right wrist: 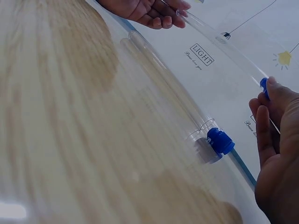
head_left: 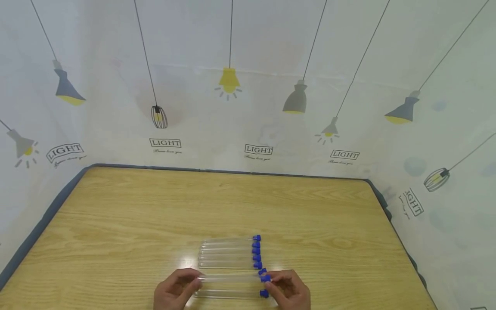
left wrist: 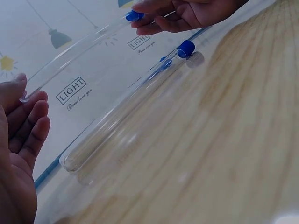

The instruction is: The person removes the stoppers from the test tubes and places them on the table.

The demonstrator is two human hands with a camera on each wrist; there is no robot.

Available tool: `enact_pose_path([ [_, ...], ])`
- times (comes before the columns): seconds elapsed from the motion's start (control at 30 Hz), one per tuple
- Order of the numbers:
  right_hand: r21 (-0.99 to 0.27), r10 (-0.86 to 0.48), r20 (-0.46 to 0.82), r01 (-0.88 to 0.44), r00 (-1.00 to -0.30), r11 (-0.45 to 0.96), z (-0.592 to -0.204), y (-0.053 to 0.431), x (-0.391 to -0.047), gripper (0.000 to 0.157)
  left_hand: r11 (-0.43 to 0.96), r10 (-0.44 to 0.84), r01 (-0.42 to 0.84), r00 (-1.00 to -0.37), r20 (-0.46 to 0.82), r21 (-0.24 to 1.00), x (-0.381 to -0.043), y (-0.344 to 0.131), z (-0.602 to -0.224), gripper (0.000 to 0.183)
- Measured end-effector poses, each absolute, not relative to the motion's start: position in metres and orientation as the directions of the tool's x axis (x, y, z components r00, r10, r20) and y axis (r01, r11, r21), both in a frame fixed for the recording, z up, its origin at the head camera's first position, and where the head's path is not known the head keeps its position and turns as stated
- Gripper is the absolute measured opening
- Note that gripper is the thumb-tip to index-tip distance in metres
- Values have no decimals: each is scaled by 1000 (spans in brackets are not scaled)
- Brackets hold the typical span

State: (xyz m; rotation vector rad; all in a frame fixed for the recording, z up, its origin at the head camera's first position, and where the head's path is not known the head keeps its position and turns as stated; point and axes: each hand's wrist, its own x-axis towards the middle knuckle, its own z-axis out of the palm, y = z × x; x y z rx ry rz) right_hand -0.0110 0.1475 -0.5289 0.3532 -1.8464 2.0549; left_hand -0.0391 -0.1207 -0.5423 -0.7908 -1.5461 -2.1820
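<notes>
Now, left hand (head_left: 175, 289) and right hand (head_left: 291, 290) pinch 1 blue-capped tube (head_left: 231, 279) by opposite ends.

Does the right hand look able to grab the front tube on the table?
Probably not yet: the right hand pinches the raised tube by its blue cap, though the front tube lies uncovered close by.
</notes>
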Motion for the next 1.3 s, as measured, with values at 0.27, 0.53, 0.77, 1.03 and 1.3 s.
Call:
enact_pose_path([
  [0.27, -841, 30, 540, -540, -841, -9, -542, 153, -19, 33, -287, 53, 580, -785, 618, 762, -40, -121, -542, 33],
  [0.53, -789, -56, 614, -613, -787, -28, -550, 154, -22, 41, -250, 95, 672, -699, 708, 697, -48, -123, -552, 39],
  [0.77, -792, -34, 609, -610, -792, 11, -548, 153, -20, 34, -277, 90, 733, -624, 776, 622, -50, -123, -553, 33],
  [1.03, -779, 9, 626, -626, -780, 29, -544, 152, -19, 32, -332, 112, 771, -539, 835, 543, -54, -121, -547, 30],
  [1.3, -841, 55, 538, -531, -841, 97, -544, 152, -16, 31, -280, 115, 804, -515, 849, 525, -53, -121, -549, 30],
])
